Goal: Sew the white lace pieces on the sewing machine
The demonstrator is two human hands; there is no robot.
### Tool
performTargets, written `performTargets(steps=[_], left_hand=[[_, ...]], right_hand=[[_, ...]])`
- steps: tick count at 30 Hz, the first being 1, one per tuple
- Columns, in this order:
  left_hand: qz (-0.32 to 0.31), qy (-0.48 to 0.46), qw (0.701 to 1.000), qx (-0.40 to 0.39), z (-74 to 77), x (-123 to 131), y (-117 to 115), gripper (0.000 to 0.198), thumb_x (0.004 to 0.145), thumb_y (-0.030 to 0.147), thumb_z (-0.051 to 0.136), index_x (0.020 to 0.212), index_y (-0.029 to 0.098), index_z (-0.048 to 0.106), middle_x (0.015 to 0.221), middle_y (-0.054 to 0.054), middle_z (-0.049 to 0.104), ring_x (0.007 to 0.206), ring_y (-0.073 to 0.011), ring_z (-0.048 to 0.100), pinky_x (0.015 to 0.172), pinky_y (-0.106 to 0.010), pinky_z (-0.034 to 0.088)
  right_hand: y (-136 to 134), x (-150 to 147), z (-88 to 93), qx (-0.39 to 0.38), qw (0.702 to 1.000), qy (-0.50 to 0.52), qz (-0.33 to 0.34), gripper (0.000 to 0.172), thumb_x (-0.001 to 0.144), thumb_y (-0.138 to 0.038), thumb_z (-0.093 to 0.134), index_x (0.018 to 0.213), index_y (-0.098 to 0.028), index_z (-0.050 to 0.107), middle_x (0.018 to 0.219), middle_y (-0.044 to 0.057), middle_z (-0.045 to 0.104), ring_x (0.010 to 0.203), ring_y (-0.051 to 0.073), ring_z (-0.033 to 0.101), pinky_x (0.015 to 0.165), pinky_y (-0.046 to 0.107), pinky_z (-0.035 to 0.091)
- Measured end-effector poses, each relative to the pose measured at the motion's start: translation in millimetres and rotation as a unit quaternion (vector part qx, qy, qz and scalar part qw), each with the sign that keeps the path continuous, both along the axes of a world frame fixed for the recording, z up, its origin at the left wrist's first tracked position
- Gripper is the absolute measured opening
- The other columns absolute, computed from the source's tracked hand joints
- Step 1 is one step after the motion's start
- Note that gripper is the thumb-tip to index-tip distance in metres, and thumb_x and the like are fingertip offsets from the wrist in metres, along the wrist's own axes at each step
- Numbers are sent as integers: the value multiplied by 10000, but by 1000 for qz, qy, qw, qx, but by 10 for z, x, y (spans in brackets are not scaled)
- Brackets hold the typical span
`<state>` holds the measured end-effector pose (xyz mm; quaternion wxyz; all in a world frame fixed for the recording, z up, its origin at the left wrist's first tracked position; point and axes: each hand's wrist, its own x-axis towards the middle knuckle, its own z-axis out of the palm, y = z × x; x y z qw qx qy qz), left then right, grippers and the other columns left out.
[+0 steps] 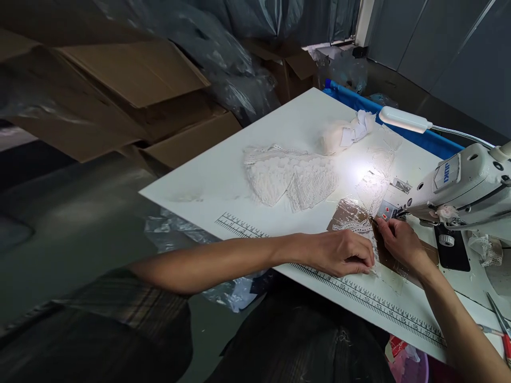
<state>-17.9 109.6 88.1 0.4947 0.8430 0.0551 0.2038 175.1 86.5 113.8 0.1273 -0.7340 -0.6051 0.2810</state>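
A strip of white lace [374, 194] runs from beside the sewing machine's needle area toward me across the table. My left hand [351, 254] is closed, its curled fingers pinching the near end of the lace. Closer to the presser foot, my right hand [401, 242] is closed at the lace's edge, thumb and forefinger together. A small dark tip shows at those fingertips; what it is cannot be made out. The white sewing machine [459, 183] stands just beyond my right hand. Two joined lace cups [291, 178] lie flat to the left of the lit area.
A bundle of pale fabric [347, 133] lies at the back of the white table [207, 186]. A lamp [405, 119] shines over the work. Scissors [503, 324] rest at the right edge, and a black phone-like slab [451, 250] by the machine. Cardboard boxes [136, 80] stand left.
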Motion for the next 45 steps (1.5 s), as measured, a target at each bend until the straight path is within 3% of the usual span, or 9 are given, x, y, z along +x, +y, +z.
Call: performTargets(steps=[5,11,17,25,29,33,36,40,45], left_hand=[[-20,64,997,-37,119,-134,184,101,857,260,717,831,167,743,883,-71,734,782,-139,681,696,-228,557],[-56,174,976,-120,234,-217,328,139,790,312,769,822,178,752,775,-35,722,675,-127,661,597,-201,523],[-45,172,977,-115,237,-162,161,163,777,307,785,872,178,755,834,-31,732,708,-114,654,669,-203,540],[-16,194,975,-105,238,-166,148,145,780,285,775,871,174,750,863,-28,727,697,-99,625,673,-195,518],[-13,183,978,-101,214,-182,150,131,786,278,767,865,174,751,856,-30,726,690,-103,627,664,-198,519],[-26,145,985,-95,219,-247,185,126,798,277,750,862,169,750,849,-37,724,651,-84,596,609,-182,487],[47,82,992,-86,252,-256,302,166,822,322,716,878,168,743,922,-59,727,664,-85,581,574,-188,458],[256,75,964,-22,300,-47,611,286,870,396,632,984,144,703,956,-80,715,796,-135,630,665,-238,493],[311,155,927,141,244,515,993,257,869,383,585,863,132,643,1033,-104,672,951,-206,629,783,-295,506]], right_hand=[[-478,226,103,47,994,95,-35,666,752,-872,366,595,-230,448,513,-12,412,490,137,388,458,271,297],[-974,582,149,9,973,205,-110,659,729,-862,457,630,-214,520,531,-4,439,488,136,409,450,270,346],[-564,335,13,6,987,161,-12,662,816,-812,350,646,-202,541,542,10,513,505,134,446,497,268,354],[10,-182,164,-56,997,0,45,465,951,-441,410,549,-209,414,519,-17,456,486,107,377,529,264,268],[41,-233,92,-30,999,-8,37,440,935,-436,431,558,-212,403,531,-23,431,496,108,331,520,269,234],[-185,-52,-2,9,992,125,28,505,900,-642,362,654,-213,462,560,-38,407,506,109,348,496,247,270],[-484,193,8,16,988,143,54,580,876,-737,334,697,-210,496,577,-31,424,528,120,391,487,245,311],[-878,526,24,15,998,51,43,583,900,-718,333,670,-215,518,565,-1,526,519,148,495,496,258,385],[-1240,767,-134,139,980,-139,-44,506,949,-655,331,879,-243,617,604,3,638,499,188,596,478,270,399]])
